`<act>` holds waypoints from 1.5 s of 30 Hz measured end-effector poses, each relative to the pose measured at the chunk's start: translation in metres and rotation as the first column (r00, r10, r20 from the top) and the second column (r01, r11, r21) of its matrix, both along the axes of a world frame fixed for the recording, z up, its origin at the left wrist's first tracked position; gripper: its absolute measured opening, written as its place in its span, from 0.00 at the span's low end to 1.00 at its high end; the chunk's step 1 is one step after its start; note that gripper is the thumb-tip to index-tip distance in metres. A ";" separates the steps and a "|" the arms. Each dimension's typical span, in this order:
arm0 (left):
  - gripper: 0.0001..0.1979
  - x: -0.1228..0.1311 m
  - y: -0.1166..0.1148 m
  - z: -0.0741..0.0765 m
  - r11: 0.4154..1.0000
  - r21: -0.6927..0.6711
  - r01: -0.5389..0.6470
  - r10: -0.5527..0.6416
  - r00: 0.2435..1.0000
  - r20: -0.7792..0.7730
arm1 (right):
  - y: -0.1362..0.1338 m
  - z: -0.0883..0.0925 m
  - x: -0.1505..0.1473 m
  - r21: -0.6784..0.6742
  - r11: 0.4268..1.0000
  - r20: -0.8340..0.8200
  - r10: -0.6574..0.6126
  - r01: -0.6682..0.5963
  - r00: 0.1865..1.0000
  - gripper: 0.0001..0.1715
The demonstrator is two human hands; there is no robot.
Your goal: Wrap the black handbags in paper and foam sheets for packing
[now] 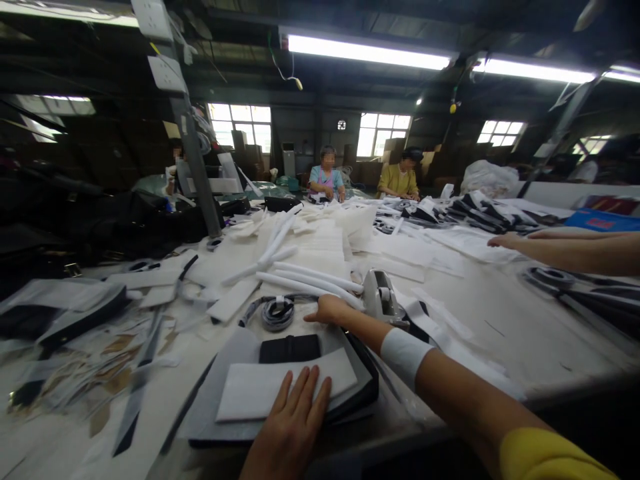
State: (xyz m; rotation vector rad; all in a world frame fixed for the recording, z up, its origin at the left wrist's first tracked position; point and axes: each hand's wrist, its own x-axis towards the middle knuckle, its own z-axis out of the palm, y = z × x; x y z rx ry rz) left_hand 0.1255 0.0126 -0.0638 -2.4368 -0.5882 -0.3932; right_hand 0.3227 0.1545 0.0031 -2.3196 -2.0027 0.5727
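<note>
My left hand lies flat, fingers stretched, on a white foam sheet. Beneath the foam is a dark, flat bag-like piece partly covered with pale wrapping. A black rectangular piece with a band across it rests just beyond the foam. My right hand hovers past it, its fingertips drawn together and pointing left; anything thin between them is too small to make out. Left of those fingertips sits a coiled dark strap in clear film. A grey tape dispenser stands right of my right hand.
White foam tubes and stacked foam sheets lie beyond my hands. Wrapped pieces and scraps cover the left side. Another person's arms reach in from the right. Two people sit across the table; a metal post rises at left.
</note>
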 end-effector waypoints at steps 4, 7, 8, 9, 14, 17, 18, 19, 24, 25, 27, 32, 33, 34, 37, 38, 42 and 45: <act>0.36 0.002 -0.001 0.005 0.999 0.041 -0.016 0.016 1.000 -0.018 | 0.002 -0.006 0.003 -0.073 0.997 -0.051 0.029 -0.033 0.998 0.16; 0.37 0.001 0.000 0.004 0.999 0.043 -0.016 0.016 1.000 0.004 | -0.002 -0.011 0.016 -0.042 0.995 -0.172 0.084 -0.092 0.981 0.15; 0.37 0.001 0.000 0.002 0.999 0.040 -0.011 0.011 1.000 0.014 | -0.005 -0.013 0.020 -0.021 0.994 -0.218 0.098 -0.105 0.971 0.15; 0.37 0.001 0.000 0.000 0.999 0.031 -0.008 0.007 1.000 0.025 | -0.008 -0.015 0.025 0.001 0.993 -0.265 0.110 -0.114 0.958 0.14; 0.38 0.001 0.001 -0.008 0.998 -0.060 -0.009 0.014 0.996 0.091 | -0.018 -0.028 0.033 0.133 0.985 -0.499 0.162 -0.110 0.851 0.10; 0.39 0.002 -0.001 -0.008 0.997 -0.075 -0.010 0.015 0.997 0.071 | -0.019 -0.030 0.037 0.198 0.976 -0.589 0.191 -0.089 0.786 0.13; 0.39 0.002 -0.001 -0.008 0.997 -0.078 -0.014 0.019 0.998 0.059 | -0.020 -0.029 0.039 0.212 0.973 -0.607 0.202 -0.089 0.769 0.14; 0.39 0.003 -0.002 -0.008 0.996 -0.084 -0.022 0.026 0.998 0.056 | -0.021 -0.028 0.042 0.222 0.970 -0.621 0.216 -0.095 0.754 0.15; 0.38 0.002 -0.003 -0.008 0.992 -0.121 -0.015 0.027 0.995 0.097 | -0.036 -0.011 0.059 0.250 0.942 -0.626 0.334 -0.224 0.705 0.12; 0.37 0.002 -0.002 -0.008 0.993 -0.119 0.004 0.008 0.995 0.098 | -0.039 -0.006 0.060 0.255 0.932 -0.615 0.362 -0.258 0.701 0.11; 0.36 0.001 0.000 -0.007 0.993 -0.113 0.024 -0.014 0.996 0.092 | -0.042 0.003 0.059 0.264 0.913 -0.581 0.407 -0.310 0.705 0.11; 0.35 0.001 0.003 -0.004 0.996 -0.091 0.011 -0.005 0.998 0.056 | -0.044 0.024 0.045 0.246 0.871 -0.436 0.492 -0.426 0.753 0.19; 0.35 0.001 0.002 -0.004 0.997 -0.082 0.008 -0.005 0.999 0.047 | -0.048 0.026 0.043 0.230 0.863 -0.406 0.506 -0.451 0.761 0.21; 0.35 0.002 0.002 -0.004 0.997 -0.074 0.012 -0.009 0.999 0.039 | -0.053 0.026 0.043 0.217 0.855 -0.373 0.518 -0.471 0.770 0.24; 0.33 0.004 -0.001 -0.009 0.995 -0.104 -0.007 0.016 0.997 0.081 | -0.079 0.016 0.046 0.238 0.819 -0.244 0.570 -0.521 0.784 0.29; 0.32 0.004 -0.003 -0.011 0.991 -0.130 -0.023 0.037 0.993 0.111 | -0.089 0.010 0.048 0.268 0.799 -0.195 0.591 -0.538 0.783 0.29; 0.29 0.005 -0.004 -0.017 0.982 -0.181 -0.045 0.075 0.984 0.160 | -0.115 -0.014 0.047 0.353 0.745 -0.078 0.627 -0.566 0.775 0.32; 0.26 0.003 -0.001 -0.017 0.988 -0.154 0.018 0.002 0.992 0.128 | -0.122 -0.016 0.038 0.334 0.766 -0.069 0.600 -0.549 0.797 0.36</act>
